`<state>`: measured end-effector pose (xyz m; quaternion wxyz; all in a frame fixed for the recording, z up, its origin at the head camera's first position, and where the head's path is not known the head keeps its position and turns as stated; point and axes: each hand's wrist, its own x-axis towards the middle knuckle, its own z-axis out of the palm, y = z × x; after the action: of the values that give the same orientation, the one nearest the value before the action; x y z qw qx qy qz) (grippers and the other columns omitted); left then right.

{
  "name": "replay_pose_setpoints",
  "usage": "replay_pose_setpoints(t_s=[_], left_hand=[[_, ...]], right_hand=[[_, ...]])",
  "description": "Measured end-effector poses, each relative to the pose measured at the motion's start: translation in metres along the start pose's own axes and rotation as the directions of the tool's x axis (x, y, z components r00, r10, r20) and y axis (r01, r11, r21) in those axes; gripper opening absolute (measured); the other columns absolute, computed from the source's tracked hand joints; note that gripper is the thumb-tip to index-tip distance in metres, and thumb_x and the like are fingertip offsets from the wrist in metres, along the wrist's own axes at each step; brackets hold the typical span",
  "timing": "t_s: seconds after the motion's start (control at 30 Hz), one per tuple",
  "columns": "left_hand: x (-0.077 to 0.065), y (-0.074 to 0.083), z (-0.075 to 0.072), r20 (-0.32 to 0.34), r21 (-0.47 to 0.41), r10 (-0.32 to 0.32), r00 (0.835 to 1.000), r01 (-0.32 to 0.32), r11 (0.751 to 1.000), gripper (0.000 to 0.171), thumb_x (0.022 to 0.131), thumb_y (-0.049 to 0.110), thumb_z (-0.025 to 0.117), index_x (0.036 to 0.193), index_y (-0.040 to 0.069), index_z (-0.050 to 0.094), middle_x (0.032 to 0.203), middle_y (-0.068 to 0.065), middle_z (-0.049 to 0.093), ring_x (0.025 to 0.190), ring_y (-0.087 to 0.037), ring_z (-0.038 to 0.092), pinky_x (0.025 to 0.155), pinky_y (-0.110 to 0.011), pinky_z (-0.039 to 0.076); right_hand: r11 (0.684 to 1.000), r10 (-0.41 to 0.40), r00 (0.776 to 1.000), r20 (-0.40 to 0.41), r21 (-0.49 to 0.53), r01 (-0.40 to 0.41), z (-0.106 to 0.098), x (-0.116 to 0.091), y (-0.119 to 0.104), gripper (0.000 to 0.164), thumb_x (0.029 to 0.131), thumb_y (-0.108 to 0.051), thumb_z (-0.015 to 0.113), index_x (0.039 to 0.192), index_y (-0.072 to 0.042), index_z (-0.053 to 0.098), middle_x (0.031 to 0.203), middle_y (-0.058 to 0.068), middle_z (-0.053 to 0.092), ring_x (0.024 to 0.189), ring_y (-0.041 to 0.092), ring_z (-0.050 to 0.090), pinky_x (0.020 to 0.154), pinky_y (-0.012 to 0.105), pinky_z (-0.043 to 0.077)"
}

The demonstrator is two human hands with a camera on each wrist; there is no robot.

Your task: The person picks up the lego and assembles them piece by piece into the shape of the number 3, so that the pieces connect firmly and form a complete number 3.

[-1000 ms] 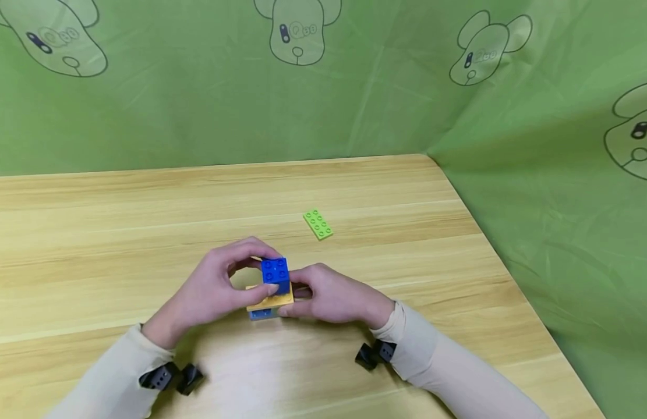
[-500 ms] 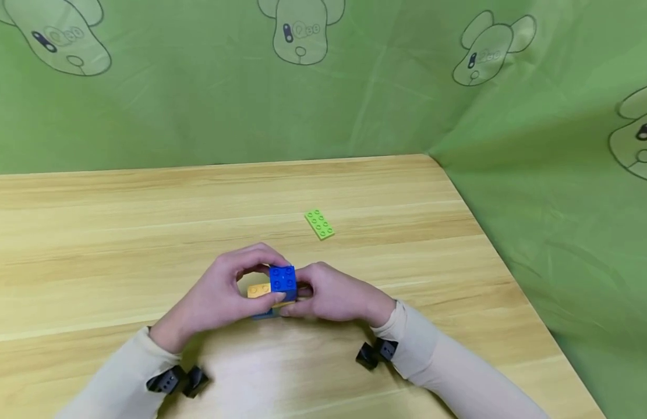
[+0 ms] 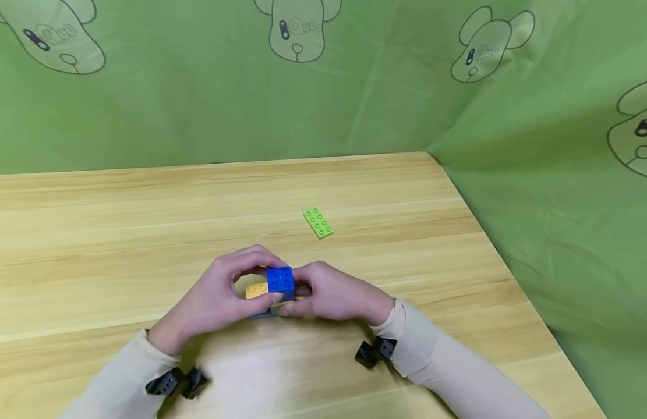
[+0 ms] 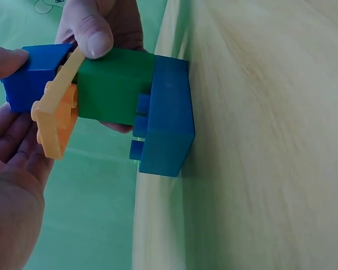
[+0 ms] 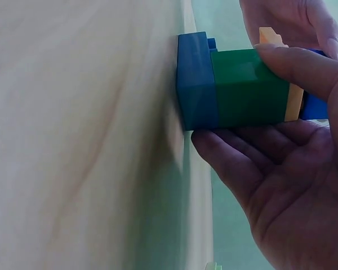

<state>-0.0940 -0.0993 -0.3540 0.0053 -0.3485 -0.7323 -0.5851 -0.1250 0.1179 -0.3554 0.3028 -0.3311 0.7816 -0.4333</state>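
My left hand [image 3: 218, 295] pinches the upper blue brick [image 3: 280, 280] between thumb and fingers, just below the centre of the head view. My right hand [image 3: 338, 294] grasps the stack from the other side. The head view gives the top only: the brick's four studs and two studs of the yellow plate [image 3: 257, 289] to its left.

The left wrist view, upper left of the frame, gives the layers: upper blue brick, yellow plate, green brick [image 4: 115, 85], lower blue brick [image 4: 170, 118]. The yellow plate and lower blue brick project past the green brick on the same side; exposed studs show on the lower one. The right wrist view, upper right, locates my right thumb on the green brick and my fingers beneath it in that frame. I cannot tell whether the upper blue brick is fully seated.

Surface: a wood-grain table [image 3: 145, 233]. A light-green plate [image 3: 318, 223] with eight studs lies flat on it, at frame centre. Room: green cloth [image 3: 197, 110] printed with outlined animal heads covers the background and right side. Black devices [image 3: 377, 352] sit at both cuffs.
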Motion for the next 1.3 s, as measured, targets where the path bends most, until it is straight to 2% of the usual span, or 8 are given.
replay_pose_setpoints(t_s=[0.13, 0.5, 0.7, 0.9, 1.0, 1.13, 1.3], left_hand=[[-0.001, 0.000, -0.001, 0.004, -0.001, -0.021, 1.000, 0.021, 1.000, 0.032, 0.082, 0.008, 0.081, 0.111, 0.014, 0.070, 0.103, 0.005, 0.066, 0.096, -0.016, 0.063, 0.089, -0.036, 0.053], [0.002, 0.000, -0.002, 0.004, 0.015, -0.015, 1.000, 0.015, 1.000, 0.028, 0.079, 0.010, 0.084, 0.105, 0.013, 0.073, 0.096, 0.004, 0.067, 0.088, -0.018, 0.064, 0.085, -0.038, 0.054], [0.000, -0.002, -0.001, -0.016, 0.042, 0.005, 1.000, -0.004, 0.999, 0.032, 0.076, 0.009, 0.086, 0.106, 0.011, 0.074, 0.093, 0.005, 0.067, 0.086, -0.018, 0.065, 0.084, -0.037, 0.054], [-0.001, -0.003, -0.002, -0.019, 0.081, -0.009, 1.000, 0.010, 0.997, 0.035, 0.075, 0.015, 0.087, 0.107, 0.011, 0.075, 0.091, 0.008, 0.067, 0.085, -0.016, 0.064, 0.081, -0.035, 0.054], [-0.001, -0.003, -0.004, -0.011, 0.090, -0.013, 1.000, 0.014, 0.996, 0.035, 0.076, 0.016, 0.087, 0.108, 0.011, 0.075, 0.090, 0.008, 0.066, 0.085, -0.016, 0.063, 0.079, -0.034, 0.053], [-0.001, -0.003, -0.006, 0.004, 0.108, -0.018, 1.000, 0.017, 0.994, 0.035, 0.076, 0.017, 0.087, 0.108, 0.011, 0.075, 0.088, 0.008, 0.064, 0.084, -0.015, 0.062, 0.076, -0.035, 0.054], [-0.001, -0.002, -0.008, 0.036, 0.120, -0.034, 0.999, 0.029, 0.992, 0.036, 0.077, 0.019, 0.086, 0.110, 0.011, 0.075, 0.088, 0.008, 0.063, 0.084, -0.014, 0.062, 0.077, -0.036, 0.055]], right_hand=[[1.000, -0.001, 1.000, 0.000, -0.002, 0.001, 0.000, 0.000, 0.001, 0.018, 0.088, -0.017, 0.077, 0.103, -0.010, 0.069, 0.092, -0.009, 0.070, 0.081, 0.006, 0.064, 0.078, 0.025, 0.054], [1.000, -0.010, 1.000, 0.005, -0.005, 0.010, 0.000, -0.001, 0.000, 0.021, 0.089, -0.017, 0.076, 0.106, -0.008, 0.068, 0.094, -0.009, 0.070, 0.084, 0.007, 0.065, 0.080, 0.026, 0.055], [1.000, 0.002, 1.000, 0.022, -0.021, -0.001, -0.001, -0.001, -0.001, 0.026, 0.089, -0.019, 0.075, 0.111, -0.007, 0.068, 0.098, -0.008, 0.070, 0.087, 0.008, 0.066, 0.082, 0.026, 0.055], [0.995, -0.030, 0.999, 0.018, -0.095, 0.032, -0.005, -0.007, -0.006, 0.043, 0.091, -0.027, 0.073, 0.127, -0.007, 0.061, 0.116, -0.004, 0.067, 0.105, 0.004, 0.062, 0.093, 0.025, 0.049], [0.995, -0.059, 0.998, -0.013, -0.084, 0.058, -0.007, -0.011, -0.009, 0.040, 0.092, -0.024, 0.072, 0.126, -0.007, 0.060, 0.121, -0.001, 0.066, 0.113, 0.007, 0.059, 0.097, 0.027, 0.048], [0.992, -0.080, 0.996, -0.040, -0.101, 0.075, -0.006, -0.014, -0.012, 0.030, 0.094, -0.022, 0.069, 0.120, -0.010, 0.061, 0.116, -0.002, 0.067, 0.112, 0.008, 0.060, 0.096, 0.026, 0.048], [0.987, -0.089, 0.995, -0.040, -0.137, 0.083, -0.005, -0.015, -0.012, 0.028, 0.095, -0.023, 0.068, 0.119, -0.010, 0.061, 0.116, -0.002, 0.068, 0.109, 0.006, 0.061, 0.094, 0.024, 0.049]])
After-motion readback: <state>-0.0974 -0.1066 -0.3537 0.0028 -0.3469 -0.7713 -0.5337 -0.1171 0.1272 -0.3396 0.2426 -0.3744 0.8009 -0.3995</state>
